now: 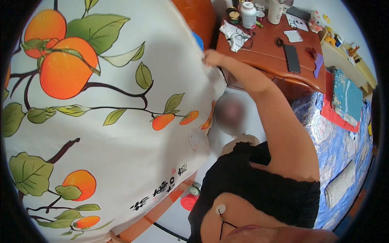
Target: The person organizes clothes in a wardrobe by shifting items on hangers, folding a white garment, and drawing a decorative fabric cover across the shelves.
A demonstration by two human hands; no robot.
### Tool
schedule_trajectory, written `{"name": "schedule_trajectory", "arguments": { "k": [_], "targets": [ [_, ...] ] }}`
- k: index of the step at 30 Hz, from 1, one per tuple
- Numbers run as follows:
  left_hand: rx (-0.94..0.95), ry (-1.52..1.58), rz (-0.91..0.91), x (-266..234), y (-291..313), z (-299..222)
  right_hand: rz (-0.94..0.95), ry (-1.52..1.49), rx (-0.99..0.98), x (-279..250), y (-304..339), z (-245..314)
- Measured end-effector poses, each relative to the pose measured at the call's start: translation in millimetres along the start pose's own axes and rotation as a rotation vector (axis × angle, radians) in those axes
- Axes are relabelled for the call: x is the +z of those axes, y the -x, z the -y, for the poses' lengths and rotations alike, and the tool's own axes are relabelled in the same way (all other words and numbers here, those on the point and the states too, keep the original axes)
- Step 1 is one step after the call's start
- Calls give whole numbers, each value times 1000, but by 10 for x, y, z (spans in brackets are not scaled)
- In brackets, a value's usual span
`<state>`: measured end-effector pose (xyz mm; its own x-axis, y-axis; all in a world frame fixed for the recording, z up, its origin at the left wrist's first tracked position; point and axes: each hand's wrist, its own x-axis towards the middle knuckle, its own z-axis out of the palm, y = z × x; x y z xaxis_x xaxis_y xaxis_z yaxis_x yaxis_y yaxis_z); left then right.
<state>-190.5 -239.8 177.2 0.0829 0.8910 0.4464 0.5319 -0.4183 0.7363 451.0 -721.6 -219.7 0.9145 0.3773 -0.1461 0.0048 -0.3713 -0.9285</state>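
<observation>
A white cloth (121, 150) printed with orange persimmons, green leaves and dark branches spreads over the left of the view, draped over a wooden table. My right hand (212, 58) is closed on the cloth's edge at the upper middle, with the arm stretched away from me. Folds hang just below that hand. At the bottom edge, a small part of my left hand (116, 237) shows beside the cloth's near edge. Its fingers are mostly out of sight.
A red-brown desk (259, 56) at the upper right holds a white bottle (248, 15), a dark phone (291, 58), a crumpled white cloth (234, 36) and a cable. Right of me is a bed with a blue patterned sheet (340, 150). A red round object (188, 202) lies on the floor.
</observation>
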Motion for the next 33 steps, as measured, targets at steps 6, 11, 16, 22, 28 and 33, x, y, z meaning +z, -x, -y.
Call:
{"name": "schedule_trajectory", "arguments": {
  "k": [6,11,16,22,28,33],
  "targets": [
    [29,39,9,60,356,-161,-54,81,73,545,485,44],
    [-13,-23,63,84,473,-70,-832,33,165,423,500,-220],
    [-17,-19,83,188,417,101,-388,351,-215,938,656,-399],
    [-76,-351,233,336,461,367,68,655,-336,1337,987,67],
    [359,-1572,1171,714,811,668,36,619,-571,1662,1177,277],
    [826,-877,1611,1683,2135,-423,41,531,-777,2045,1441,584]
  ]
}}
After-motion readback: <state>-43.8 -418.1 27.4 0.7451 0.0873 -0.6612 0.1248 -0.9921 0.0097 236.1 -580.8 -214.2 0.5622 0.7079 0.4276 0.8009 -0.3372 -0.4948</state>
